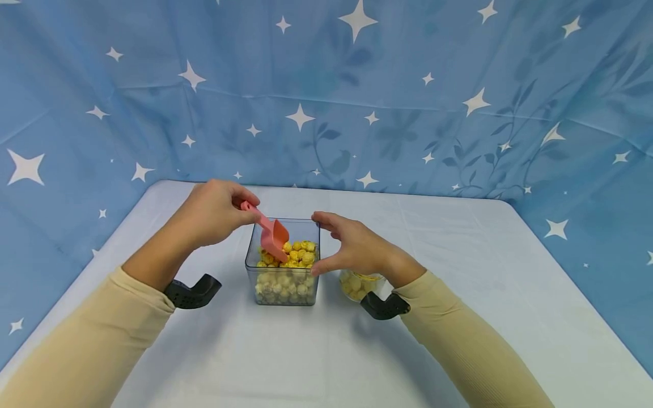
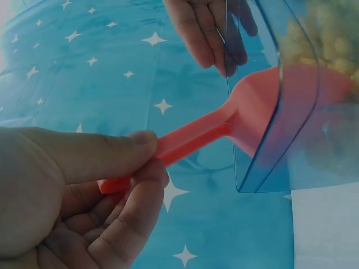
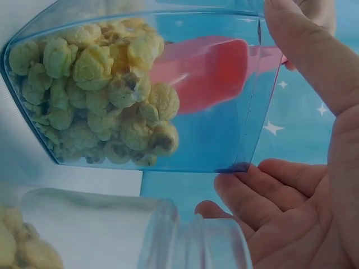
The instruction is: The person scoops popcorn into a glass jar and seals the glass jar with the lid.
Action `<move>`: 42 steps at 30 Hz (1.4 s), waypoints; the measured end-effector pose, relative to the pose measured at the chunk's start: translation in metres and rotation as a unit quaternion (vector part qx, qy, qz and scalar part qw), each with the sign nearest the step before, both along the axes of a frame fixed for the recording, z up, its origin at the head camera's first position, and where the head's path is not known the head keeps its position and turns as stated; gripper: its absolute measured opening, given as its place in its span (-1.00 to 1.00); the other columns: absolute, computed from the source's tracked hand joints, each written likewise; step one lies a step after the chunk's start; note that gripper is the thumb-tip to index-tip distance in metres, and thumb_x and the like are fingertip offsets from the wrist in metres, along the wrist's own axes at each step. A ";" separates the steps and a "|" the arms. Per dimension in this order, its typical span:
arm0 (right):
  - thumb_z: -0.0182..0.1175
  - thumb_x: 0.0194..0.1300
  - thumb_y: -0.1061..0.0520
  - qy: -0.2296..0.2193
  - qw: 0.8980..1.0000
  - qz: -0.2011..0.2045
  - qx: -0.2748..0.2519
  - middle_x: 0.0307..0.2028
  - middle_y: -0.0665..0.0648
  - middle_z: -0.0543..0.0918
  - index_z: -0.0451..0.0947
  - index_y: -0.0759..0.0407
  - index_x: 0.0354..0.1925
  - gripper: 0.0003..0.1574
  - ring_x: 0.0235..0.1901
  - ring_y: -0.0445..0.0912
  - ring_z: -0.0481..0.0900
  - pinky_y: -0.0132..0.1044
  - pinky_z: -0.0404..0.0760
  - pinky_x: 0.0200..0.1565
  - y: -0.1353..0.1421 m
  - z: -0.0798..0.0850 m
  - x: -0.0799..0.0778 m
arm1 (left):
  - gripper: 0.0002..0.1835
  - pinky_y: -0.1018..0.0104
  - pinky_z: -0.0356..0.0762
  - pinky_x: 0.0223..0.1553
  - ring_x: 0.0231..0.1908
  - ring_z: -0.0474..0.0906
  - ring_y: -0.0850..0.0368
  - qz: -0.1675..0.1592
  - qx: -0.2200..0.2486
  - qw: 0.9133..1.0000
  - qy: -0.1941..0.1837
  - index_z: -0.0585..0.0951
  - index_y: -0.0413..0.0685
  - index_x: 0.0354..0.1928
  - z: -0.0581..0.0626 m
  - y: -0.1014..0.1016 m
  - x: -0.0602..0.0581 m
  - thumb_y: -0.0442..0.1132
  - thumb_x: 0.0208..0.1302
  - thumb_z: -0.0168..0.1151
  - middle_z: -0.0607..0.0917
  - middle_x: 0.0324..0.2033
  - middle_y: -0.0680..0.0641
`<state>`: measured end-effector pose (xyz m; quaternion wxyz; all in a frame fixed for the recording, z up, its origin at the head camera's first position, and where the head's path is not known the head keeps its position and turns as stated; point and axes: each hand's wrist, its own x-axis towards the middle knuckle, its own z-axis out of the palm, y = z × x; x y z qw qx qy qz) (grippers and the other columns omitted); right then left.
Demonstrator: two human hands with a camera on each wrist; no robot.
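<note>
My left hand (image 1: 216,212) pinches the handle of a pink scoop (image 2: 196,131) between thumb and fingers. The scoop's blade tilts down into a clear rectangular container (image 1: 284,271), touching the yellow popcorn (image 3: 95,84) inside. At the container's right side is my right hand (image 1: 359,246), its thumb at the near rim corner and its fingertips at the far corner, holding it across that side. Partly hidden beneath the right wrist is a clear jar (image 1: 352,286) with popcorn in it; its rounded mouth (image 3: 224,241) shows in the right wrist view.
A white cloth covers the table (image 1: 265,357). Behind it hangs a blue curtain (image 1: 326,85) with white stars. Each wrist carries a black camera mount (image 1: 194,292). The jar stands close beside the container on the right.
</note>
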<state>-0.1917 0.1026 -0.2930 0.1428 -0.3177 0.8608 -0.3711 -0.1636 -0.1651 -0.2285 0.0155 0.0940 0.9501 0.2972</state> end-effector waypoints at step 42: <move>0.61 0.00 -0.03 -0.019 1.000 -0.020 -0.010 0.47 0.15 0.24 0.08 0.24 0.53 0.33 0.43 0.00 0.24 -0.14 0.27 0.37 -0.002 -0.003 0.000 | -0.61 0.06 0.48 -0.07 -0.12 0.64 -0.03 -0.091 0.063 0.982 -0.156 0.63 -0.15 0.18 -0.023 -0.019 -0.026 -0.19 0.36 0.32 0.73 -0.16 -0.12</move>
